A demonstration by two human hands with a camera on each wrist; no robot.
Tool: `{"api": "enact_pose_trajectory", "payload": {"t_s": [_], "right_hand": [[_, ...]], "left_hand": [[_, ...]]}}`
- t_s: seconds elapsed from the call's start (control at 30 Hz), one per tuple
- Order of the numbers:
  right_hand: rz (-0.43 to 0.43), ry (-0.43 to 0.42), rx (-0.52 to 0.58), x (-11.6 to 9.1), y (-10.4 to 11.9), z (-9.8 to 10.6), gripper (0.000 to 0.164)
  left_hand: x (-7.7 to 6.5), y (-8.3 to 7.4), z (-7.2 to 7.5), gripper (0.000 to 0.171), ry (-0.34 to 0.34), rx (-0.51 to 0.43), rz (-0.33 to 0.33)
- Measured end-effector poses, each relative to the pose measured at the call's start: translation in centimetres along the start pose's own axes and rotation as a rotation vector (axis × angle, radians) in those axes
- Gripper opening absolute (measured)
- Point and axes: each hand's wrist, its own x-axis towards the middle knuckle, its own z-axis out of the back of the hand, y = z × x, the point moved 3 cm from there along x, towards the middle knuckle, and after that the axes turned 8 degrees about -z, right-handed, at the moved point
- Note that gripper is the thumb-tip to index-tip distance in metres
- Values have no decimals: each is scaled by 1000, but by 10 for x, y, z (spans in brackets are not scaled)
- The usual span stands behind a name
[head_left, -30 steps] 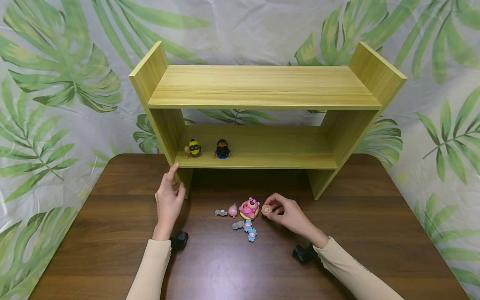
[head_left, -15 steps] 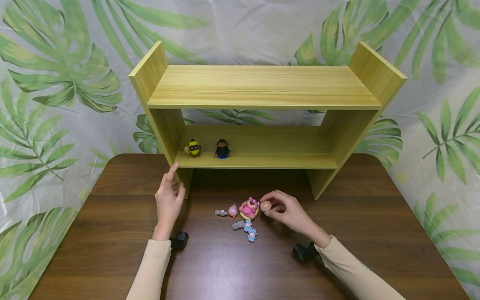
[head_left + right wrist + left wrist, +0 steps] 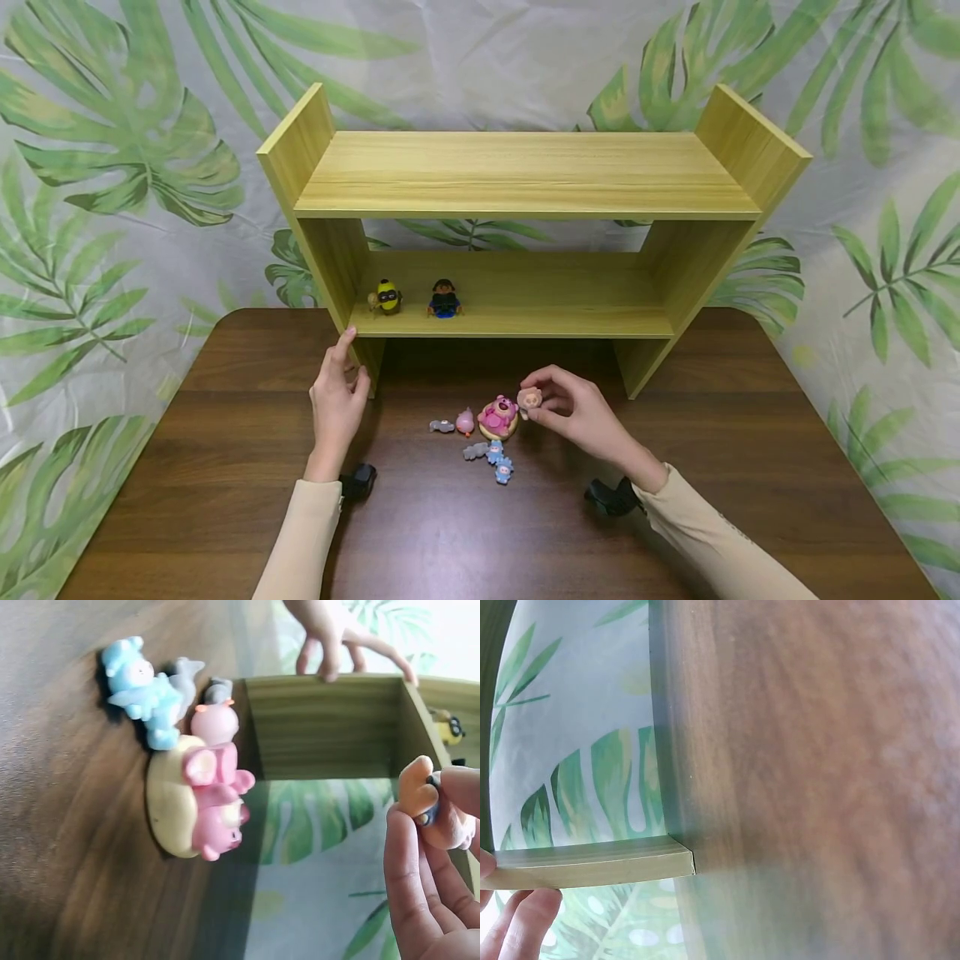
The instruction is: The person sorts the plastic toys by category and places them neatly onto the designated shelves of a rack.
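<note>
My left hand (image 3: 337, 404) holds the front edge of the wooden shelf's (image 3: 517, 325) left side panel. In the left wrist view the thumb is on one side of the panel (image 3: 592, 870) and the fingers (image 3: 536, 919) are on the other. My right hand (image 3: 581, 417) pinches a small peach-coloured toy figurine (image 3: 529, 400) between thumb and fingertips, just right of a pink bear figurine (image 3: 499, 415) in a yellowish ring. In the right wrist view the held figurine (image 3: 420, 791) shows a dark band; the fingers hide part of it.
Beside the bear lie a pink round toy (image 3: 465, 422), two grey toys (image 3: 442, 426) and two blue figurines (image 3: 504, 471) on the brown table (image 3: 450, 542). A yellow figurine (image 3: 387, 297) and a dark-haired one (image 3: 445, 298) stand on the middle shelf. A leaf-patterned cloth (image 3: 487, 67) hangs behind.
My right hand has shifted slightly left and then risen a little with the peach figurine, whose face now shows upright. The left hand has stayed in place.
</note>
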Motion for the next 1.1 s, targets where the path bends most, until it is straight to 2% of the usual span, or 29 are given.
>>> {"api": "enact_pose_trajectory", "payload": {"t_s": [0.6, 0.73, 0.83, 0.9, 1.1], "right_hand": [[60, -49, 28, 12, 24, 6, 29], [65, -52, 31, 13, 38, 6, 29], [86, -59, 38, 16, 41, 6, 29], [103, -65, 46, 20, 35, 7, 29], [125, -78, 68, 27, 41, 8, 30]], "left_hand": [[0, 0, 0, 77, -9, -3, 5], [0, -1, 0, 77, -11, -5, 4], [0, -1, 0, 76, -10, -5, 4], [0, 0, 0, 76, -10, -5, 5], [-1, 0, 0, 78, -13, -2, 2]]}}
